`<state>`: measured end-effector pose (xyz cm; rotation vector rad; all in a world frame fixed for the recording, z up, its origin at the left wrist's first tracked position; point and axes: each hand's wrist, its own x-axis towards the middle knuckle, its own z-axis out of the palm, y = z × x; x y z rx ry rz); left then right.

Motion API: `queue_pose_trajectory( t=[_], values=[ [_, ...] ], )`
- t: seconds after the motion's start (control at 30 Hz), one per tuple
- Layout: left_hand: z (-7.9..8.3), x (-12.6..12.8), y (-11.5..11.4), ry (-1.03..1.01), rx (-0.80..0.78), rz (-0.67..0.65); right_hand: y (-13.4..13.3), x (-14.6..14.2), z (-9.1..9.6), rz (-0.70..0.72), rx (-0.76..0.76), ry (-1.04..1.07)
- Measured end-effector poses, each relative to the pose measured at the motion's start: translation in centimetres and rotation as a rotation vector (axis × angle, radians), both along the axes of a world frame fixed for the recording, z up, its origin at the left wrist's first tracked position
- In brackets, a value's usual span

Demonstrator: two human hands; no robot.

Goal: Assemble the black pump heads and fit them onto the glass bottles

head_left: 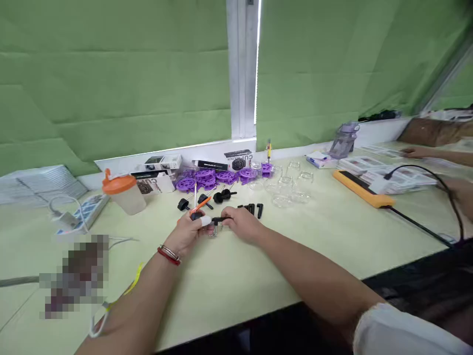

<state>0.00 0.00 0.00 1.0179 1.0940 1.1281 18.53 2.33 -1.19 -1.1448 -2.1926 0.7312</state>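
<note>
Head view: green sheets [111,74] cover the wall before us, above our pale table [236,291]. A white post [242,74] divides them. On our right, a stack of packs [406,178] lies just beside an orange strip [362,190] with a white plug on it. On our left, a white strip [92,209] lies near an orange-lidded cup [130,199], and boxes [240,161] stand along the wall. A purple bottle [343,140] stands near the wall, farther right.

Our two hands meet mid-table. Our left hand [186,231], a white cover on its thumb, has its fingers curled round a black piece [219,219]; our right hand [244,223] has its fingers pinching that piece's other end, so it sits between the two hands, above the table. Another person's hand [460,195] shows at the right edge. An orange tool [202,203] slants up from our left hand; how firmly we grip it we cannot tell.

Beyond lie purple wheels [205,177] in a heap, with clear cups [286,182] to their right. Nearer us are black knobs [221,196], then smaller black elbows [259,211]. Smallest, a metal stub [215,230] hangs under the black piece.
</note>
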Motion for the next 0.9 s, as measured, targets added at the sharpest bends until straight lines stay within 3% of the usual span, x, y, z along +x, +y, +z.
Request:
queue_pose_trajectory(
  t=[0.23,0.4,0.9],
  values=[
    [-0.1,-0.1,-0.2,0.017,-0.029,0.049,-0.2,-0.1,0.2,-0.015,-0.006,-0.015],
    [0.1,0.3,-0.2,0.069,-0.017,0.158,0.1,-0.1,-0.1,-0.006,0.009,-0.001],
    [-0.1,0.4,-0.1,0.103,-0.001,0.147,0.4,-0.2,-0.9,-0.011,0.036,0.037]
  ],
)
